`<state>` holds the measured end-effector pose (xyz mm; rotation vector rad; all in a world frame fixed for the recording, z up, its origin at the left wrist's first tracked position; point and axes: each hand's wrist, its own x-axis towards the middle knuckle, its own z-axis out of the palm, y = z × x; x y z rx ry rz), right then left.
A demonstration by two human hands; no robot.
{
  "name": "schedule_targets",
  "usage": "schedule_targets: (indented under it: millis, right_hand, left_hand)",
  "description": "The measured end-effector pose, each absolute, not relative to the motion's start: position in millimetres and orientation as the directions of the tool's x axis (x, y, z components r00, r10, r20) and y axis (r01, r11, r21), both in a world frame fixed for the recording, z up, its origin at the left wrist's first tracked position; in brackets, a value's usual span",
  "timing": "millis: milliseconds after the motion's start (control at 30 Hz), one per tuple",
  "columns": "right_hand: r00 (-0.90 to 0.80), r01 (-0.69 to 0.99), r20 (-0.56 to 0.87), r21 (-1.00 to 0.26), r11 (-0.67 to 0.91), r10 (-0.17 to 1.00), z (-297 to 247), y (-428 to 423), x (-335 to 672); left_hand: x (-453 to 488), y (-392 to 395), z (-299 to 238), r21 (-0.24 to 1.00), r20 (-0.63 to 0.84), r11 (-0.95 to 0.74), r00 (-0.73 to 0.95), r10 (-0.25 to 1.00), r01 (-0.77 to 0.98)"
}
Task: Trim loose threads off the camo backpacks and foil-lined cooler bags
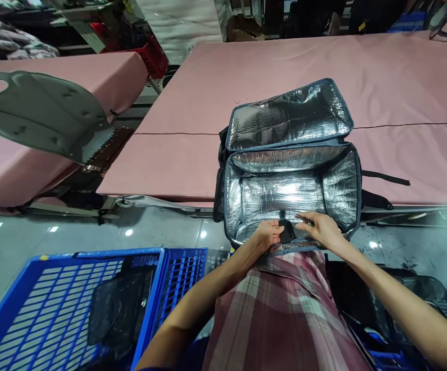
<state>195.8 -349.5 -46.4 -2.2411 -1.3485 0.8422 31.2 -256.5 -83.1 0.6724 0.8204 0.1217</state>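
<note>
Carefully now: the open foil-lined cooler bag (291,170) sits at the near edge of the pink table (177,165), my left hand (269,234) closed on its black tab (287,233), my right hand (321,229) pinching the rim beside it, so I'd pull both evenly.

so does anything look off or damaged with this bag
Nothing looks torn or spilled. The insulated bag lies open on the pink table, lid flipped back, foil lining creased but whole. Its near end overhangs the table edge. The left hand grips a black tab at the near rim, the right hand beside it.
</note>
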Motion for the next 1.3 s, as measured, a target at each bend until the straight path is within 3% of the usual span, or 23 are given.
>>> schedule_targets:
  millis: [100,200,333,433,500,600,700,767,900,1033,1133,1200,1300]
  right_hand:
    - [0.330,0.527,-0.450,-0.641,-0.558,0.830,-58,-342,191]
    - [0.244,0.415,-0.544,-0.690,-0.593,0.803,-73,-335,182]
    - [0.249,0.274,-0.532,-0.763,-0.586,0.809,-89,-336,169]
    - [0.302,0.216,-0.492,-0.799,-0.561,0.816,-97,-340,167]
    - [0.330,0.176,-0.467,-0.823,-0.540,0.820,-99,-340,168]
    - [0.327,0.104,-0.447,-0.859,-0.502,0.832,-99,-340,167]
    - [0.307,0.044,-0.453,-0.872,-0.488,0.837,-96,-340,163]
    - [0.299,0.020,-0.462,-0.872,-0.490,0.835,-94,-340,160]
    - [0.281,-0.003,-0.473,-0.871,-0.492,0.835,-92,-338,157]
    - [0.269,-0.022,-0.481,-0.869,-0.494,0.835,-87,-337,157]
    - [0.269,-0.035,-0.494,-0.863,-0.504,0.827,-82,-338,158]
    - [0.275,-0.032,-0.496,-0.861,-0.508,0.823,-82,-338,159]
    - [0.289,-0.004,-0.484,-0.864,-0.504,0.826,-86,-336,159]
  left_hand:
    - [32,-259,-87,0.621,-0.617,0.764,0.711,0.338,0.175]
    - [35,-261,-94,0.720,-0.630,0.642,0.636,0.445,0.264]
    - [35,-268,-95,0.822,-0.568,0.469,0.531,0.630,0.324]
    - [28,-279,-85,0.930,-0.322,0.140,0.571,0.755,0.340]
    - [24,-287,-77,0.946,-0.186,-0.051,0.668,0.720,0.319]
    - [27,-289,-75,0.960,-0.187,-0.019,0.693,0.696,0.278]
    - [37,-282,-87,0.920,-0.379,0.243,0.537,0.753,0.308]
    - [43,-276,-99,0.867,-0.496,0.384,0.473,0.728,0.318]
    - [47,-273,-114,0.848,-0.529,0.420,0.460,0.713,0.324]
    - [46,-271,-109,0.883,-0.427,0.249,0.463,0.777,0.397]
    - [41,-274,-90,0.857,-0.277,0.000,0.463,0.842,0.515]
    - [37,-282,-73,0.773,-0.186,-0.204,0.521,0.833,0.601]
    - [34,-296,-55,0.607,-0.223,-0.386,0.615,0.756,0.695]
